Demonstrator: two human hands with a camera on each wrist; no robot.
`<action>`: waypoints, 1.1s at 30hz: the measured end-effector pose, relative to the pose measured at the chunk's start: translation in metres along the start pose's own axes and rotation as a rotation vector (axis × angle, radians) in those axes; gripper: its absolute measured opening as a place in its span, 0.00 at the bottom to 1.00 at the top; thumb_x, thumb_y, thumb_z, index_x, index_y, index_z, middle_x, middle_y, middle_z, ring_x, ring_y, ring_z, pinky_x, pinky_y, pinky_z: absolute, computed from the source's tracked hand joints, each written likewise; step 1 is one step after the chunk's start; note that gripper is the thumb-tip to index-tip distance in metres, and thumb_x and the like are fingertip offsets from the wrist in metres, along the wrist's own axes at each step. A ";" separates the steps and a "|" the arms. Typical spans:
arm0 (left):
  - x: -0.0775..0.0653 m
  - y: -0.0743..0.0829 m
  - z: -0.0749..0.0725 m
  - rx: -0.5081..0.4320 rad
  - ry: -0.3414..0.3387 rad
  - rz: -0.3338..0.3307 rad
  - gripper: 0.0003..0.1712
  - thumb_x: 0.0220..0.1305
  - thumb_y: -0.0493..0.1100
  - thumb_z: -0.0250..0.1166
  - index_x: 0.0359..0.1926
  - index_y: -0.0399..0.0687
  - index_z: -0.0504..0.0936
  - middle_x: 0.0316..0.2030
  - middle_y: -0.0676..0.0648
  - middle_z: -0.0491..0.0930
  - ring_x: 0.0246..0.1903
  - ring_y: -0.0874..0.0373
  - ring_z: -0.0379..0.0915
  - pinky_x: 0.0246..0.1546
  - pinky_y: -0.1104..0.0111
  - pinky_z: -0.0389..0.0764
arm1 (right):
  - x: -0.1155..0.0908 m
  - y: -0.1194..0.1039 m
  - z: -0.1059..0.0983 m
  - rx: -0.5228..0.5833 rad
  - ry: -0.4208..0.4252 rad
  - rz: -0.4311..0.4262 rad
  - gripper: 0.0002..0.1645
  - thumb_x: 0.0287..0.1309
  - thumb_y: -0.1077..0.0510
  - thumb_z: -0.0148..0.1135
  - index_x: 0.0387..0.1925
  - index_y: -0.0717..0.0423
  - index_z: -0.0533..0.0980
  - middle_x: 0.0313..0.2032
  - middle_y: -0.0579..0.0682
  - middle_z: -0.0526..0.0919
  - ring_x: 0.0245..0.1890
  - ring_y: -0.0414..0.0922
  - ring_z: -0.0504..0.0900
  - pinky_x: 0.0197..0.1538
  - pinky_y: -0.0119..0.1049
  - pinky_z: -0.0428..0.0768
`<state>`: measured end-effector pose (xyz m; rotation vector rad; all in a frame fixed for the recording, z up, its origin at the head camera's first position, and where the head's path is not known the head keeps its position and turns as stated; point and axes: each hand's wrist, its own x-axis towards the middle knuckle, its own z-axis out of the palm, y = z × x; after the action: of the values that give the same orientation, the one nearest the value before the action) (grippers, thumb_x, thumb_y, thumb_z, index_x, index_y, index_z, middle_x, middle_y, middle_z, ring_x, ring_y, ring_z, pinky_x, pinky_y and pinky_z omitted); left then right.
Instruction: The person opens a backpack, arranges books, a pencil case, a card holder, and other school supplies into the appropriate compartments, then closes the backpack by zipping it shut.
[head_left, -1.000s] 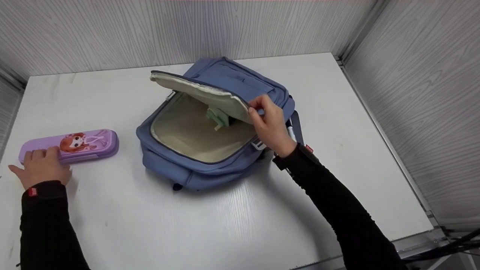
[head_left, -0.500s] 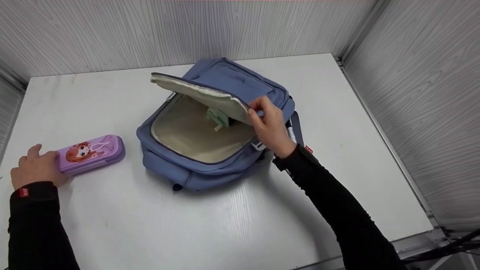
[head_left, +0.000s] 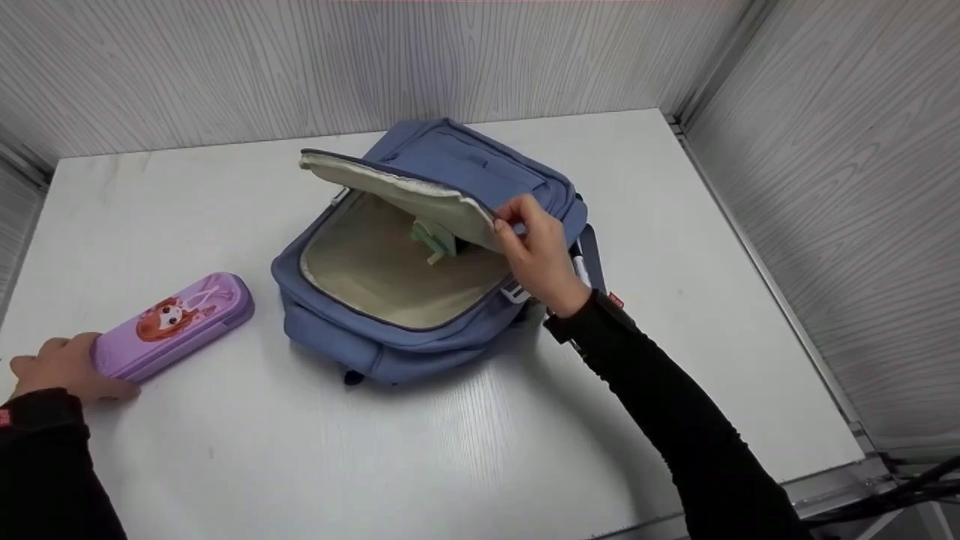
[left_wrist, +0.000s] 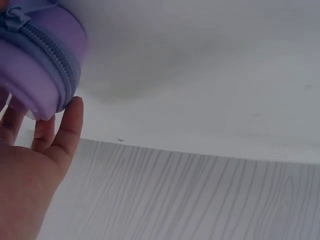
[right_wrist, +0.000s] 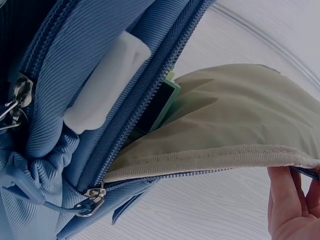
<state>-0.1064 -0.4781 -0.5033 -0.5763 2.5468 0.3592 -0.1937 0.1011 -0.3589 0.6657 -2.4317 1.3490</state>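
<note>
A blue backpack (head_left: 337, 349) lies unzipped on the white table, its cream lining showing. My right hand (head_left: 544, 251) pinches the edge of its raised flap (head_left: 397, 187); in the right wrist view the fingers hold the lined flap (right_wrist: 240, 110) at its hem. Inside the bag sits a pale green item (head_left: 433, 238) with a dark face, partly hidden, its kind unclear. At the left, my left hand (head_left: 64, 371) grips the near-left end of a purple pencil case (head_left: 180, 326) with a cartoon girl on top. The left wrist view shows fingers around the zipped case (left_wrist: 30, 75).
The white table (head_left: 337, 465) is bounded by a wood-grain panel (head_left: 247, 67) at the back and another panel (head_left: 847, 187) at the right. Black cables (head_left: 900, 495) run past the lower right corner. A strap (head_left: 591, 259) pokes out on the bag's right side.
My left hand has slid from the top of the pencil case to its left end and moved nearer. The case has turned, its left end swinging toward me. My right hand still holds the flap.
</note>
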 end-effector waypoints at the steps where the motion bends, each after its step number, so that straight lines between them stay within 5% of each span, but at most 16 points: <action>1: -0.002 -0.001 0.000 -0.018 -0.015 -0.003 0.72 0.39 0.60 0.80 0.70 0.23 0.49 0.60 0.17 0.54 0.51 0.20 0.52 0.57 0.31 0.59 | 0.000 0.000 0.000 -0.003 0.000 -0.002 0.04 0.67 0.66 0.52 0.39 0.65 0.72 0.37 0.61 0.81 0.36 0.49 0.81 0.31 0.27 0.70; 3: -0.010 -0.001 -0.001 -0.094 -0.018 -0.010 0.72 0.44 0.63 0.77 0.71 0.22 0.46 0.61 0.16 0.54 0.55 0.20 0.53 0.61 0.31 0.58 | 0.000 0.001 -0.001 -0.008 0.001 -0.005 0.04 0.67 0.66 0.52 0.39 0.65 0.72 0.36 0.61 0.81 0.36 0.50 0.81 0.31 0.27 0.70; 7: -0.033 0.006 -0.011 -0.257 0.081 0.013 0.69 0.55 0.67 0.69 0.73 0.22 0.42 0.66 0.16 0.52 0.61 0.21 0.52 0.64 0.31 0.60 | 0.000 0.002 0.001 -0.010 0.006 -0.008 0.04 0.67 0.66 0.52 0.39 0.65 0.72 0.36 0.61 0.81 0.36 0.50 0.81 0.31 0.27 0.70; 13: -0.054 0.040 -0.039 -0.398 0.253 0.232 0.59 0.63 0.61 0.64 0.75 0.27 0.44 0.65 0.19 0.56 0.57 0.25 0.56 0.58 0.28 0.64 | -0.001 0.004 0.003 -0.006 0.034 -0.023 0.03 0.66 0.66 0.52 0.38 0.65 0.72 0.35 0.61 0.81 0.37 0.50 0.81 0.32 0.27 0.71; 16: -0.069 0.077 -0.052 -0.400 0.268 0.344 0.56 0.62 0.58 0.66 0.74 0.27 0.49 0.65 0.21 0.58 0.57 0.27 0.57 0.55 0.31 0.65 | -0.002 0.004 0.004 -0.016 0.052 -0.036 0.03 0.66 0.66 0.52 0.38 0.65 0.72 0.35 0.61 0.81 0.38 0.51 0.82 0.33 0.28 0.72; 22: -0.095 0.174 -0.069 -0.215 0.281 0.479 0.53 0.55 0.61 0.71 0.64 0.23 0.64 0.54 0.23 0.71 0.51 0.32 0.67 0.49 0.40 0.69 | 0.000 0.005 0.006 -0.017 0.081 -0.053 0.05 0.66 0.66 0.52 0.38 0.67 0.72 0.36 0.62 0.82 0.39 0.52 0.82 0.36 0.29 0.73; 27: -0.091 0.237 -0.064 -0.130 0.304 0.494 0.48 0.53 0.62 0.69 0.57 0.23 0.69 0.46 0.26 0.75 0.44 0.36 0.72 0.41 0.44 0.74 | 0.000 0.005 0.007 -0.005 0.081 -0.048 0.05 0.67 0.66 0.52 0.39 0.66 0.72 0.37 0.62 0.82 0.39 0.52 0.82 0.35 0.29 0.74; 33: -0.074 0.282 -0.055 -0.061 0.378 0.431 0.42 0.49 0.63 0.66 0.50 0.30 0.74 0.42 0.26 0.80 0.41 0.34 0.79 0.37 0.44 0.77 | -0.004 0.006 0.013 -0.004 0.062 -0.067 0.04 0.68 0.67 0.51 0.39 0.66 0.72 0.39 0.63 0.82 0.38 0.52 0.81 0.33 0.29 0.73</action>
<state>-0.2013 -0.2258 -0.3780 -0.1121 3.0335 0.5184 -0.1936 0.0938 -0.3716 0.6883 -2.3419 1.3181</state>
